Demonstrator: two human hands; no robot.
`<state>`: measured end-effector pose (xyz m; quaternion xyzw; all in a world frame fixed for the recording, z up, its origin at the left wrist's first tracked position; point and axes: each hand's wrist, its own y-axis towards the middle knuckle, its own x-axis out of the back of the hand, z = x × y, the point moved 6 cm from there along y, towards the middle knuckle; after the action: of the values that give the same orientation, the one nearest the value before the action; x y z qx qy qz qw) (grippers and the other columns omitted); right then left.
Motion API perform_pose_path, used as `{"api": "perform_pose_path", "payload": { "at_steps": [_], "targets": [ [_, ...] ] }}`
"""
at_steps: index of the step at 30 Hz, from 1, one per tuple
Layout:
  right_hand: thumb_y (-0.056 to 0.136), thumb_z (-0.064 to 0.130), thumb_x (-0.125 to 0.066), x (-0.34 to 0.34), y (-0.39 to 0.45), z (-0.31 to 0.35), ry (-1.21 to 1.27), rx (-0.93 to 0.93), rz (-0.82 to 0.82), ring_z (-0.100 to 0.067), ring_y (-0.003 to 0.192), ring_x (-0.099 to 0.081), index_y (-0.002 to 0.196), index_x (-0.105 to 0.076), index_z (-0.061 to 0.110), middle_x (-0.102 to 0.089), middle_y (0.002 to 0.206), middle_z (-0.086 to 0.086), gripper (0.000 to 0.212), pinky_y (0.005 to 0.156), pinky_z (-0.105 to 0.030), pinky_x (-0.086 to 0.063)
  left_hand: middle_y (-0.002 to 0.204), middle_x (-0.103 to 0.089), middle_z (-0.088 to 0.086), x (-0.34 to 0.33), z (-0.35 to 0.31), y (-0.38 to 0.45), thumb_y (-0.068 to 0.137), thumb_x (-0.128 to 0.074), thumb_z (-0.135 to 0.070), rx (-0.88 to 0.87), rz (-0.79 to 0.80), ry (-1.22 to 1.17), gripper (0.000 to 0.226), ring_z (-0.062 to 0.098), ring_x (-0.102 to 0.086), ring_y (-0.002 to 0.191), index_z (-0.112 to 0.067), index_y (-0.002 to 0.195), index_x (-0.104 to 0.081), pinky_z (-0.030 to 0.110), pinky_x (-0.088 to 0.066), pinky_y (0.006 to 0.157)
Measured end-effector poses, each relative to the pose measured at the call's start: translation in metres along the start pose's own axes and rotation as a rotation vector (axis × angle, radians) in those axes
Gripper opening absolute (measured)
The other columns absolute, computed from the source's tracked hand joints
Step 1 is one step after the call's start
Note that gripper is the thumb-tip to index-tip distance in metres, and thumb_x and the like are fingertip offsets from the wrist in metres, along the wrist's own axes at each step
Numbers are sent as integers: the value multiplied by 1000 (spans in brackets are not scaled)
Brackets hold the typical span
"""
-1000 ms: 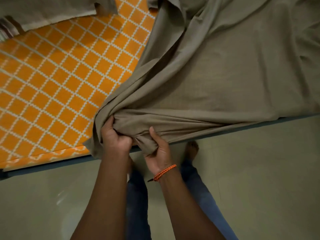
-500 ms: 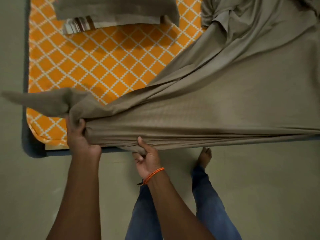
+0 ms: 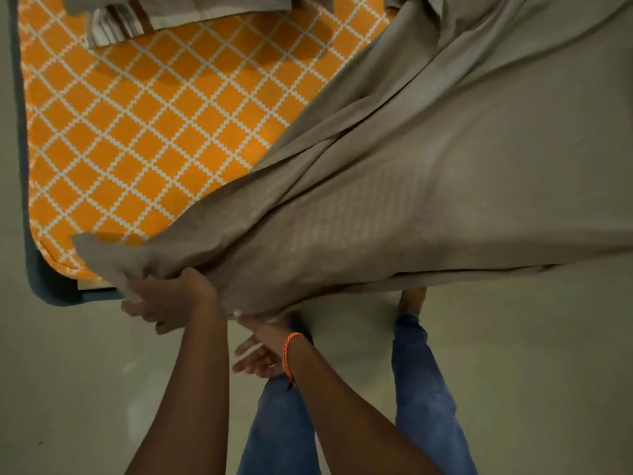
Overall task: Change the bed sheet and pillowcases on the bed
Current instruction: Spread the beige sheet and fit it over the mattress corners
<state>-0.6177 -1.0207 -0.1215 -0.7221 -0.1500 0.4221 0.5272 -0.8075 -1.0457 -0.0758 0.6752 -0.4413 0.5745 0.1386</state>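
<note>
Step in hand: spreading the plain grey-brown cotton sheet [image 3: 428, 207] over the orange lattice-patterned mattress [image 3: 144, 132] — near corner uncovered. Left hand [image 3: 164, 301] blurred, grip unclear; right hand [image 3: 260, 358] spread, empty. Next: draw the sheet's corner over the mattress corner.

Pale glossy floor [image 3: 513, 371], blue jeans [image 3: 424, 389], one bare foot [image 3: 412, 299], orange braided wristband [image 3: 289, 354].

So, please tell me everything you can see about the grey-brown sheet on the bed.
The grey-brown sheet is plain, thin cloth, loose and deeply creased. It covers the right part of the orange patterned mattress and hangs over the near edge. Its free corner is lifted above the mattress's near left corner. The left hand touches its bunched edge, blurred, grip unclear. The right hand is below it, fingers relaxed.
</note>
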Motion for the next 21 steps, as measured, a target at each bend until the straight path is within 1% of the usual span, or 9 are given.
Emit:
{"api": "perform_pose_path", "payload": {
  "at_steps": [4, 6, 9, 11, 13, 15, 17, 19, 21],
  "targets": [
    [102, 28, -59, 99, -18, 16, 435, 375, -331, -12, 40, -58, 94, -65, 10, -68, 65, -10, 20, 40, -18, -36, 157, -35, 12, -27, -15, -97, 72, -50, -22, -285, -39, 26, 68, 39, -42, 137, -25, 140, -44, 48, -33, 106],
    [101, 15, -56, 160, -40, 22, 585, 503, -467, -13, 41, -56, 95, -66, 11, -67, 64, -8, 12, 40, -18, -34, 151, -39, 12, -48, -16, -151, 71, -47, -22, -353, 2, 3, 67, 39, -44, 131, -24, 138, -46, 49, -36, 103],
    [101, 4, -49, 257, -77, 21, 678, 623, -641, -11, 39, -55, 85, -60, 10, -65, 63, -9, 21, 38, -16, -33, 130, -55, 11, -101, -11, -244, 78, -61, -17, -577, 270, -99, 46, 37, -56, 115, -16, 124, -57, 50, -44, 100],
    [100, 3, -49, 309, -104, 14, 703, 662, -778, -13, 44, -56, 81, -59, 9, -66, 67, -11, 22, 38, -19, -35, 104, -68, 5, -137, 1, -304, 91, -58, -7, -566, 576, -204, 19, 27, -66, 91, -16, 107, -65, 44, -55, 85],
    [97, 4, -54, 364, -131, 2, 746, 706, -925, -18, 53, -61, 84, -64, 6, -68, 71, -11, 16, 41, -23, -42, 86, -74, 8, -175, 24, -366, 100, -50, -1, -309, 898, -260, 24, 22, -69, 69, -15, 91, -68, 36, -54, 66],
    [88, 9, -61, 417, -153, -16, 810, 757, -1062, -24, 69, -69, 94, -69, 9, -72, 80, -9, 10, 50, -30, -52, 95, -75, 14, -205, 47, -425, 103, -44, -2, 21, 1102, -266, 27, 25, -74, 72, -9, 92, -68, 35, -56, 65],
    [87, 16, -64, 464, -166, -30, 902, 826, -1078, -22, 89, -72, 110, -67, 18, -73, 101, -7, 23, 58, -36, -56, 115, -70, 20, -230, 63, -464, 105, -39, -4, 357, 1114, -385, 26, 33, -73, 91, -4, 97, -64, 43, -59, 85],
    [99, 22, -61, 509, -174, -37, 1004, 865, -958, -20, 110, -66, 130, -57, 23, -66, 127, -6, 31, 69, -39, -58, 127, -65, 23, -254, 68, -492, 108, -38, -11, 658, 1018, -584, 27, 36, -67, 103, -3, 105, -64, 50, -50, 108],
    [105, 34, -55, 545, -183, -41, 1116, 861, -833, -24, 127, -58, 148, -45, 28, -56, 144, -4, 45, 84, -44, -59, 135, -64, 21, -272, 61, -513, 109, -40, -26, 882, 931, -767, 35, 40, -63, 118, -6, 122, -66, 53, -42, 117]
  ]
}}
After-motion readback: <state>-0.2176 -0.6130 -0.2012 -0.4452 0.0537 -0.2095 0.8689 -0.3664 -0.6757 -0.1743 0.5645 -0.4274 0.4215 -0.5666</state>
